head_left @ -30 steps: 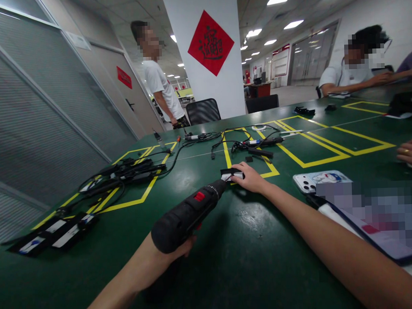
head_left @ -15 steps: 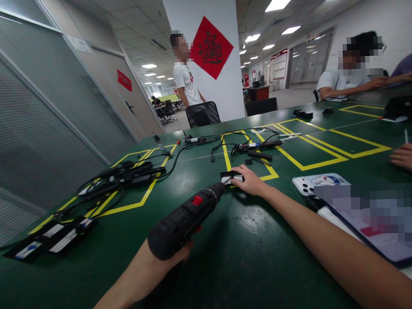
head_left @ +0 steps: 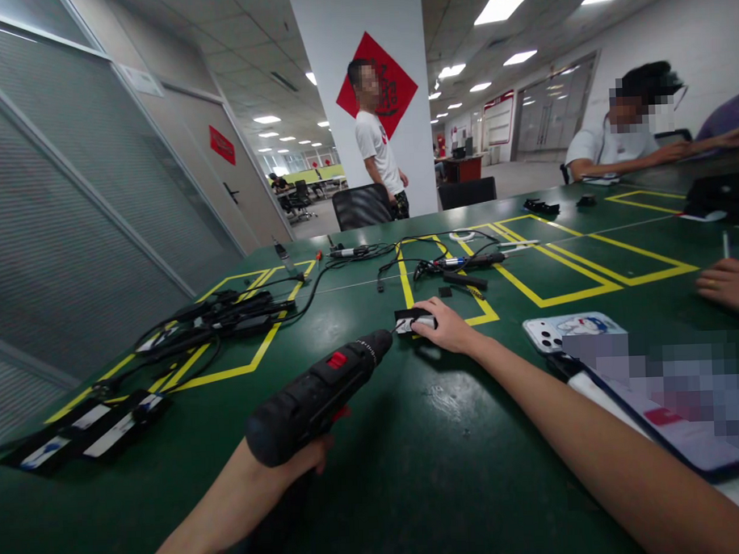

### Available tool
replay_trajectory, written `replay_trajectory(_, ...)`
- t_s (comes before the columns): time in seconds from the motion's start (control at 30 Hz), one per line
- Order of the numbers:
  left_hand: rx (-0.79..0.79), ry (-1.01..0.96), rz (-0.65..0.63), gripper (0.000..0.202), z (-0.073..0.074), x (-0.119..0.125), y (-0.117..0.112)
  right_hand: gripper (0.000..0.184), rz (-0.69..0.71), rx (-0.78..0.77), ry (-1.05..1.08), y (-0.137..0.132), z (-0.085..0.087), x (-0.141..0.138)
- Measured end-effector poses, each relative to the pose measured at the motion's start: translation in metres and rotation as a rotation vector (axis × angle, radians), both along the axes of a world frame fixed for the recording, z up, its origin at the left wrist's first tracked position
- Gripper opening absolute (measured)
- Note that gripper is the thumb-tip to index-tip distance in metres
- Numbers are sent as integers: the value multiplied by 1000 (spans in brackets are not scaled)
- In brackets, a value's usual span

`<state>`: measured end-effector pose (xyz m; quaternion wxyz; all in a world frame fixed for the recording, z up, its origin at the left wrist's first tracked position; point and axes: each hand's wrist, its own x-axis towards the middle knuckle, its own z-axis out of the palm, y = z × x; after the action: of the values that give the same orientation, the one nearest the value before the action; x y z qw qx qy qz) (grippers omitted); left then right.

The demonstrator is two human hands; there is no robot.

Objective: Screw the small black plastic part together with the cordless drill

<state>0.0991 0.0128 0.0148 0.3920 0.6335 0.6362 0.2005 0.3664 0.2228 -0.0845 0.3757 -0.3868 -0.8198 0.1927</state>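
A black cordless drill [head_left: 316, 396] with a red switch on top is gripped in my left hand [head_left: 297, 465], whose fingers wrap its handle under the body. The drill's thin bit points right, its tip close to a small black and white block [head_left: 406, 322]; whether they touch I cannot tell. Holding that block on the green table [head_left: 376, 471] is my right hand [head_left: 447, 327], with fingers over its right end. Just behind the right hand lies a small black square piece [head_left: 445, 292].
Tangled black cables [head_left: 225, 318] and black-and-white strips [head_left: 117, 427] lie at left. Pen-like tools [head_left: 472, 261] with cables lie beyond my hands. On the right are a phone [head_left: 571, 326], a tablet [head_left: 665, 412] and another person's hand [head_left: 730, 284]. A person [head_left: 377, 143] stands behind the table.
The drill in my left hand has drawn back slightly down and left, showing more of its bit. My right hand stays at the block. The standing person has moved right.
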Motion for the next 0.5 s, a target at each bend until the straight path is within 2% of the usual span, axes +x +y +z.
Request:
replay_trajectory(0.17, 10, 30, 45, 36, -4, 0, -1, 45, -11, -3, -3, -1, 0, 0)
replay_trajectory(0.33, 2, 25, 15, 35, -5, 1, -2, 45, -22, -8, -6, 1, -2, 0)
replay_trajectory(0.5, 16, 15, 34, 49, -6, 0, -2, 46, -18, 19, -7, -1, -1, -1)
